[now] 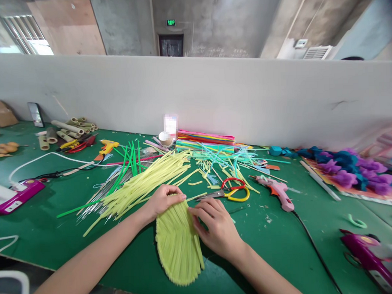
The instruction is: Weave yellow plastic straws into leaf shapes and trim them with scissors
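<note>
A leaf-shaped piece made of yellow-green pipe cleaners [176,246] hangs between my hands at the near side of the table. My left hand [165,201] grips its top end, thumb and fingers closed over it. On the right edge, my right hand [214,223] pinches a pipe cleaner strip [198,250] that lies along the leaf's side. Just beyond my right hand lie scissors [231,190] with red and yellow handles, blades pointing left. A thick bundle of loose yellow pipe cleaners [152,176] spreads out beyond my left hand.
A pink glue gun [281,195] lies right, its black cord trailing forward. A yellow glue gun [108,146], bamboo pieces [75,127] and a purple power strip [20,196] occupy the left. Purple and teal fuzzy flowers [351,169] sit far right. A white partition [194,91] closes the back.
</note>
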The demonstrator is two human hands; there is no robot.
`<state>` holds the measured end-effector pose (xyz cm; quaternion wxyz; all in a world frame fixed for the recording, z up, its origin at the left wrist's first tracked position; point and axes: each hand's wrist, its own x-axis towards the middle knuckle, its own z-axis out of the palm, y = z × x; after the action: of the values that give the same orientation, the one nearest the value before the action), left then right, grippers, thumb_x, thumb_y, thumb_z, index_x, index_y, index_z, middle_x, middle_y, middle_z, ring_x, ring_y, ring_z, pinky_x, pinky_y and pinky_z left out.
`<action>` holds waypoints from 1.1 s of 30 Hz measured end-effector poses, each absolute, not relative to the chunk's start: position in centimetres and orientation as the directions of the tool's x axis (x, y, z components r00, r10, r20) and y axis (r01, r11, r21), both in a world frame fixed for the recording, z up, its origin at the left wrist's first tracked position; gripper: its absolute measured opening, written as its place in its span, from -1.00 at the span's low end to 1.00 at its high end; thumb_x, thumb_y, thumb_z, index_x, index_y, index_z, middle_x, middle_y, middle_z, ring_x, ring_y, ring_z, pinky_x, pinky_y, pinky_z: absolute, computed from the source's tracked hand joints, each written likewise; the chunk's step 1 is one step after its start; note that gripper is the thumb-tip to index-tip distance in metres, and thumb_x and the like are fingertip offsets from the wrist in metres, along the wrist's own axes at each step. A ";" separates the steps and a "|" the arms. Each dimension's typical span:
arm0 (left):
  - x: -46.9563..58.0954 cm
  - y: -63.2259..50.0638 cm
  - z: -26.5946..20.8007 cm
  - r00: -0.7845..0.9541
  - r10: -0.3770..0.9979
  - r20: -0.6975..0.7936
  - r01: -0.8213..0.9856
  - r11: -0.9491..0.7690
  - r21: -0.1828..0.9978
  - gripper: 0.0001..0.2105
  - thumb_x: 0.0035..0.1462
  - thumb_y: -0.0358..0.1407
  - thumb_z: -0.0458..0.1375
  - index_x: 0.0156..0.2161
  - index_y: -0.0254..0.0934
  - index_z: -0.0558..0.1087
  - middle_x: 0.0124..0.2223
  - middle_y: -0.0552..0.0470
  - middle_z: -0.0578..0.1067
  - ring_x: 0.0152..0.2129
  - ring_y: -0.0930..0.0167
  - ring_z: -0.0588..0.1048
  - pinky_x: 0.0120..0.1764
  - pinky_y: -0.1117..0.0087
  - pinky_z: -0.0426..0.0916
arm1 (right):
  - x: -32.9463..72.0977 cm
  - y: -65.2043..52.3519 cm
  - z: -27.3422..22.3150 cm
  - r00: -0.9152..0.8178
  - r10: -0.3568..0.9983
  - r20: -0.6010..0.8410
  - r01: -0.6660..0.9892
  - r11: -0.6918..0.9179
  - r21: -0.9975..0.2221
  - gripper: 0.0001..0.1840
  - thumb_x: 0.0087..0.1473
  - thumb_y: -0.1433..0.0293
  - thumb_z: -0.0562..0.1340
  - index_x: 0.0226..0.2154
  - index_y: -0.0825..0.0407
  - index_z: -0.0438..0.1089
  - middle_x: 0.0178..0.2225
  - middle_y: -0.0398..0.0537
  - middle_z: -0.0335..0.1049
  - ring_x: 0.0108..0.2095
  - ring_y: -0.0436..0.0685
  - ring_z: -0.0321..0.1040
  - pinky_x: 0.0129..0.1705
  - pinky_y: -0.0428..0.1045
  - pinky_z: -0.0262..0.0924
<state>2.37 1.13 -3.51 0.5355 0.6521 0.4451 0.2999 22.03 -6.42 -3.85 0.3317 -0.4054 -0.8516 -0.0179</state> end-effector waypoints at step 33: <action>2.4 1.3 -4.0 0.448 0.892 -0.049 0.309 -0.103 0.945 -0.74 0.01 -0.11 0.19 -0.40 -0.31 0.48 -0.40 0.07 0.46 -0.39 0.37 0.40 -0.30 0.44 0.23 | 22.3 -6.1 -4.7 -0.387 0.813 0.435 0.739 0.555 -0.381 -0.84 0.19 0.42 0.11 -0.29 0.01 0.41 -0.38 -0.04 0.46 -0.31 0.14 0.32 -0.22 0.06 0.12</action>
<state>2.43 1.28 -3.98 0.5056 0.6846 0.4389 0.2883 22.28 -6.12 -4.66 0.2968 -0.4674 -0.8304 0.0625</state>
